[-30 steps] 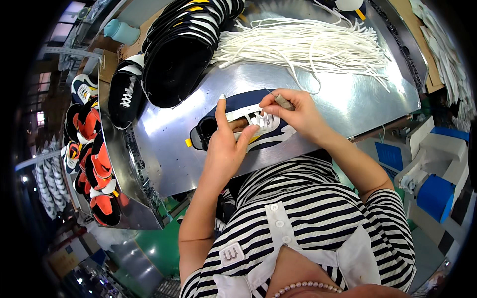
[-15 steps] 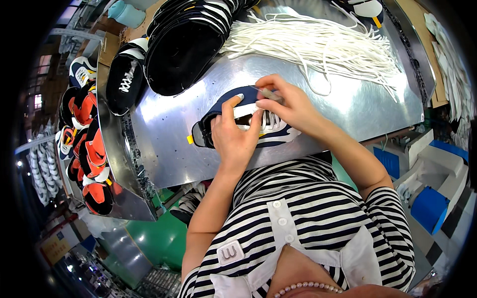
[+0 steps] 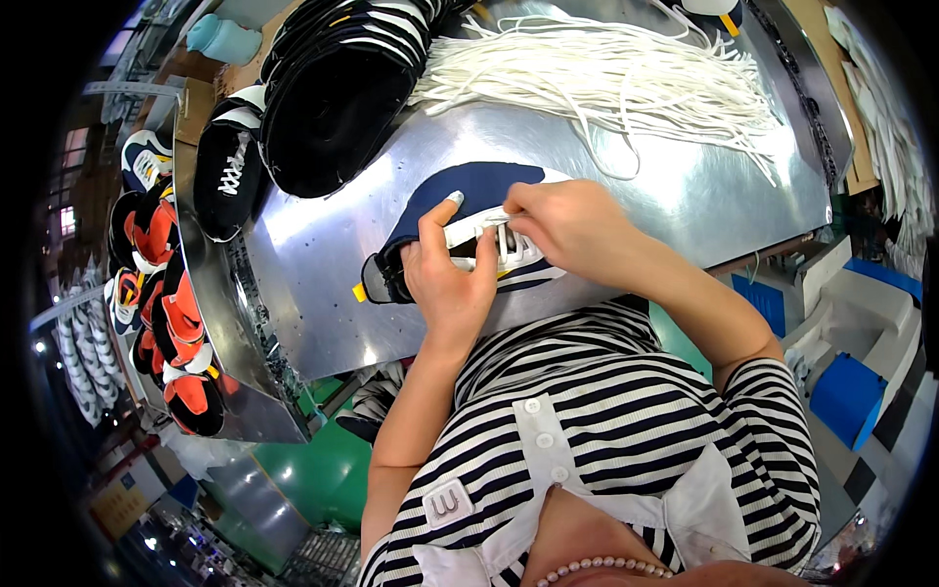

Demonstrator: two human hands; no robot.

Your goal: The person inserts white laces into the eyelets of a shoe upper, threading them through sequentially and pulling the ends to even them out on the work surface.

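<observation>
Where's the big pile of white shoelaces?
In the head view, the white shoelaces lie at the far side of the metal table, right of the stacked black shoes, beyond both hands.

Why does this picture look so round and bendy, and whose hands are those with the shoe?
The picture comes from a small wide-eyed camera worn on a person's head, looking down. That kind of lens bends straight edges near the rim. The two arms coming up from below belong to that person, in the striped shirt. The left hand grips a dark blue shoe lying on a shiny metal table. The right hand pinches something at the shoe's white lace part; exactly what is hidden by the fingers. Behind lies a bundle of white laces, and a stack of black shoes. More orange and black shoes sit to the left.
</observation>
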